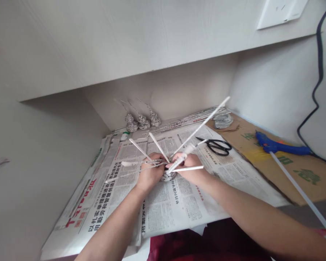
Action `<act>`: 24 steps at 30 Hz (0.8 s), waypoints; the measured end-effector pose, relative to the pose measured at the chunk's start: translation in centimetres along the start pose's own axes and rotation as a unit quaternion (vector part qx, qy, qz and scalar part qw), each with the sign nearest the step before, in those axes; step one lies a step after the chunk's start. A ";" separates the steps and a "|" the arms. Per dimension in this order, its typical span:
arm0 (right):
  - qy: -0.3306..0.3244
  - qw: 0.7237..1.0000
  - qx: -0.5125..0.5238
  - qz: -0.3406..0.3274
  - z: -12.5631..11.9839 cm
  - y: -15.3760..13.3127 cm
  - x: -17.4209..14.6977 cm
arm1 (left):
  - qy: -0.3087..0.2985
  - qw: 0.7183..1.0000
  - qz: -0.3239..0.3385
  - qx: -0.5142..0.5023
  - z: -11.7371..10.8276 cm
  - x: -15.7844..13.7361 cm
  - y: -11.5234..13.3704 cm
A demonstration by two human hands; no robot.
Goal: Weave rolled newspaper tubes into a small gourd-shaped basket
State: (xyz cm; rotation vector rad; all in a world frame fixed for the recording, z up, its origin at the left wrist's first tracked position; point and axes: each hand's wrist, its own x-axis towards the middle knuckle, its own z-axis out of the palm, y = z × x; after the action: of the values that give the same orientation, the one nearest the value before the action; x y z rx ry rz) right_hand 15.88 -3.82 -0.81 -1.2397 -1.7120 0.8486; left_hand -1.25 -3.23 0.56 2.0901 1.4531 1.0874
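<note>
Between my hands is a small woven newspaper piece [168,177], rounded at the bottom, with several rolled paper sticks [159,146] fanning out from its top. My left hand [150,174] is closed around its left side, the fingertips by the stick bases. On the other side my right hand [191,169] has its fingers bent against the piece and the sticks. The longest stick [201,127] slants up to the right. A thicker white roll in front of the right hand hides some fingers.
Newspaper sheets [119,206] cover the table. Black scissors [218,145] lie to the right, beyond them a blue glue gun [282,146] on cardboard [263,170]. Three woven gourd shapes [143,122] and a bundle of paper sticks [183,120] sit by the back wall. A cabinet panel [125,43] overhangs.
</note>
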 end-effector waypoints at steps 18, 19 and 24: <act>-0.132 0.939 0.318 -0.003 -0.2 -1.4 0.0 | -0.012 0.998 -0.046 -0.043 0.1 -0.1 0.3; -0.134 0.944 0.301 -0.003 -0.2 -1.5 0.1 | -0.016 0.998 -0.049 -0.046 0.1 -0.1 0.4; -0.099 0.984 0.107 -0.099 -0.4 -1.9 -0.1 | -0.041 0.994 -0.039 -0.092 -0.1 0.0 0.7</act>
State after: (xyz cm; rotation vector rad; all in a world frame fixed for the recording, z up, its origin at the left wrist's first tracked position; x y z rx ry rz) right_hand 15.54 -4.48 1.00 -0.8500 -1.8101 1.0321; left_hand -0.87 -3.57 1.09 1.9129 1.3308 1.0509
